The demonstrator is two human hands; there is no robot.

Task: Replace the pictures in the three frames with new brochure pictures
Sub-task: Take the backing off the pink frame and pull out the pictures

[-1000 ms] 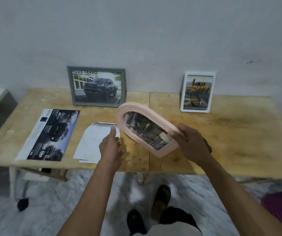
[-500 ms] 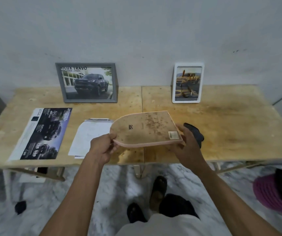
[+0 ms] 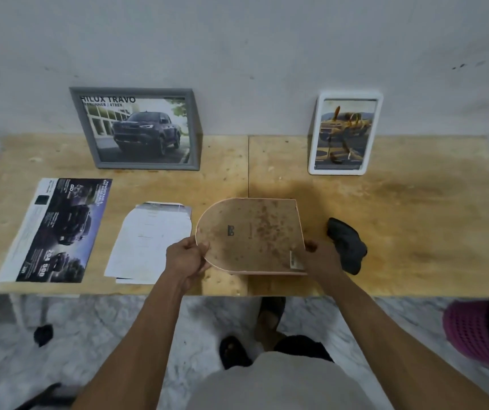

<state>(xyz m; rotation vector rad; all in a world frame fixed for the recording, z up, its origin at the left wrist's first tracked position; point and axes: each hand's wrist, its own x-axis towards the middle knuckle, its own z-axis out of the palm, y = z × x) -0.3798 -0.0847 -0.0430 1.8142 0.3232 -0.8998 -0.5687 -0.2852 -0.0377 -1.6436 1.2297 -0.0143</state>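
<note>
We hold the arched pink frame (image 3: 250, 235) face down over the front of the counter (image 3: 414, 217), its stained brown backing board turned up and its rounded end pointing left. Our left hand (image 3: 186, 258) takes it in a curled grip at the rounded end, thumb on the backing. Our right hand (image 3: 320, 257) grasps the square near corner, fingers wrapped under the edge beside a small pale label (image 3: 296, 259). Whether the frame rests on the wood or hangs just above it, we cannot tell.

Just right of the frame lies a dark crumpled cloth (image 3: 346, 245). Just left lies a stack of white papers (image 3: 151, 241), and further left a dark car brochure (image 3: 60, 229), flat. At the back, leaning on the grey wall (image 3: 252, 54), stand a grey frame (image 3: 139, 128) with a dark pickup picture and a white frame (image 3: 344, 134) with a yellow vehicle picture, well apart from each other.

The counter is two plywood boards meeting at a seam behind the pink frame. The right board is bare wood from the cloth to its far edge. The front edge runs just below our wrists, over a marbled floor (image 3: 119, 335). A magenta knitted thing (image 3: 474, 332) sits at the lower right.
</note>
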